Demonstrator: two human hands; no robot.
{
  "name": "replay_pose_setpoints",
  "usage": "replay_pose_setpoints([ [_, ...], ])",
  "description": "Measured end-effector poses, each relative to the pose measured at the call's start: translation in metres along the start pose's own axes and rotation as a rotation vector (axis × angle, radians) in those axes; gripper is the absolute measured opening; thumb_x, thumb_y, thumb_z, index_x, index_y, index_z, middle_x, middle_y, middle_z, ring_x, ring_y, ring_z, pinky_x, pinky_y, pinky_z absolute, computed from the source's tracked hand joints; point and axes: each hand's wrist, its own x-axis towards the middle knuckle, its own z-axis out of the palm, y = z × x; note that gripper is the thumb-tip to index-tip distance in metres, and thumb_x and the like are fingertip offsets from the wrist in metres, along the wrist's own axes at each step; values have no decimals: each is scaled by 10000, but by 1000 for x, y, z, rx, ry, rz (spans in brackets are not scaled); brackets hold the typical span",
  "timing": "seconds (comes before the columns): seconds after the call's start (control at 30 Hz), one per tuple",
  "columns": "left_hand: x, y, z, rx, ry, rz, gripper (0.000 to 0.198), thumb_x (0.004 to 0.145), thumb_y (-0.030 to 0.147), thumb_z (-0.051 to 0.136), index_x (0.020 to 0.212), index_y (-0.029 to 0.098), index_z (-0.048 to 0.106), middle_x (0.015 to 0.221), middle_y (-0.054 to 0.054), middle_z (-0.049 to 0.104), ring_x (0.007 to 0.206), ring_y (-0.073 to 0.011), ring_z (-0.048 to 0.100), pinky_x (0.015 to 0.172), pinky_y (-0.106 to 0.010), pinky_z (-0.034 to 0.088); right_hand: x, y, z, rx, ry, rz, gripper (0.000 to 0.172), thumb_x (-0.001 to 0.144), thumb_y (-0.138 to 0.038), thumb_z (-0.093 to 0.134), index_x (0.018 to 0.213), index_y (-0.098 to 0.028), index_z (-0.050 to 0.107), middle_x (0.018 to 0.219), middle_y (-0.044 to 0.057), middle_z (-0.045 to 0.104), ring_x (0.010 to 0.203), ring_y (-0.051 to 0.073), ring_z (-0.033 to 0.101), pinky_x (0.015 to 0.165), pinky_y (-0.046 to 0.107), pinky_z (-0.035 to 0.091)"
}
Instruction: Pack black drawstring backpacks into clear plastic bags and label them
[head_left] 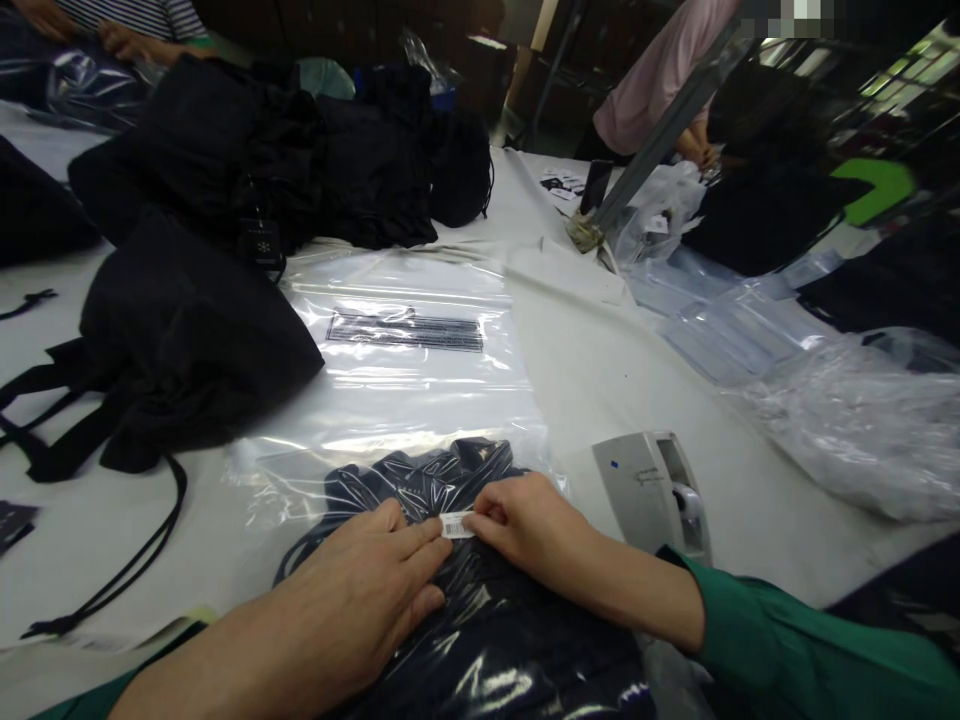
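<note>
A clear plastic bag (405, 400) with a printed text box lies in front of me, and a dark drawstring item (517, 660) fills its near part. A small white barcode sticker (454, 525) sits on the plastic over the dark item. My left hand (360, 585) rests on the bag with fingers stretched out, the fingertips touching the sticker's left end. At the sticker's right end, my right hand (525, 515) pinches its edge between thumb and fingers. Whether the whole sticker is stuck down, I cannot tell.
A grey tape or label dispenser (637, 490) stands to the right. Black drawstring bags (187, 340) are at left, with more piled behind. Clear plastic wrapping (862, 420) covers the right side beyond a slanted metal post (667, 110). Two other people work across the table (577, 330).
</note>
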Motion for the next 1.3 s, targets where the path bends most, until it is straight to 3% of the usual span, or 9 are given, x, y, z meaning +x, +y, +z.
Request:
replay_pose_setpoints([
  [0.17, 1, 1, 1, 19, -41, -39, 290, 968, 329, 420, 1058, 230, 677, 1223, -66, 645, 978, -254, 550, 910, -429, 465, -17, -7, -15, -112, 76, -209, 254, 919, -258, 563, 1135, -155, 650, 1076, 151, 696, 984, 289, 641, 871, 421, 481],
  [0.27, -1, 2, 1, -30, -32, -47, 290, 965, 306, 427, 1130, 242, 657, 1217, -58, 650, 952, -236, 562, 912, -414, 472, -29, -14, -23, 76, -120, -368, 384, 955, -312, 531, 1329, -225, 550, 1329, 111, 602, 1231, 275, 531, 1100, 477, 323],
  [0.4, -14, -3, 6, -67, 6, -97, 348, 978, 318, 430, 1281, 287, 598, 1296, -32, 628, 1003, -231, 574, 963, -429, 479, -40, -13, -24, 175, -290, -326, 370, 1004, -298, 423, 1354, -258, 539, 1323, 76, 618, 1305, 263, 479, 1156, 505, 234],
  [0.57, -54, -26, 27, -78, 115, -195, 413, 987, 357, 421, 1395, 387, 478, 1481, 11, 474, 1288, -246, 482, 1082, -447, 438, -56, 13, -21, 202, -180, -174, 367, 985, -380, 452, 1318, -305, 587, 1408, 47, 549, 1378, 284, 391, 1184, 538, 180],
  [0.77, -97, -62, 43, -324, 505, -666, 515, 904, 559, 501, 1324, 261, 503, 1411, -114, 533, 1316, -300, 487, 1067, -491, 434, -96, 65, 4, 348, 275, 285, 817, 800, -626, 607, 1456, -170, 432, 1554, 134, 320, 1433, 338, 271, 1193, 505, 195],
  [0.87, -103, -60, 33, -658, 583, -1006, 680, 848, 678, 487, 1346, 221, 409, 1340, -183, 571, 1254, -334, 545, 983, -537, 480, -108, 76, 19, 604, 232, 468, 1000, 708, -706, 661, 1472, -120, 391, 1517, 182, 374, 1412, 369, 306, 1190, 492, 206],
  [0.97, -94, -42, 24, -1033, 471, -1205, 767, 755, 727, 572, 1350, 269, 416, 1299, -160, 607, 1164, -361, 607, 870, -536, 532, -111, 70, 30, 975, 104, 437, 850, 752, -693, 651, 1402, -167, 501, 1403, 145, 542, 1347, 352, 426, 1156, 469, 297],
  [1.13, -69, -12, 37, -1620, 244, -998, 583, 691, 546, 769, 1105, 156, 642, 1022, -146, 741, 1043, -324, 675, 905, -394, 538, -113, 60, 47, 1236, 116, 255, 711, 784, -630, 672, 1334, -190, 572, 1294, 107, 638, 1258, 322, 532, 1112, 470, 361],
  [1.3, -75, 11, 51, -1588, 436, -839, 526, 653, 412, 841, 1066, 138, 666, 952, -125, 759, 897, -311, 717, 901, -413, 541, -125, 73, 63, 1038, 293, 144, 752, 791, -612, 658, 1396, -194, 498, 1333, 132, 603, 1281, 347, 501, 1138, 522, 296],
])
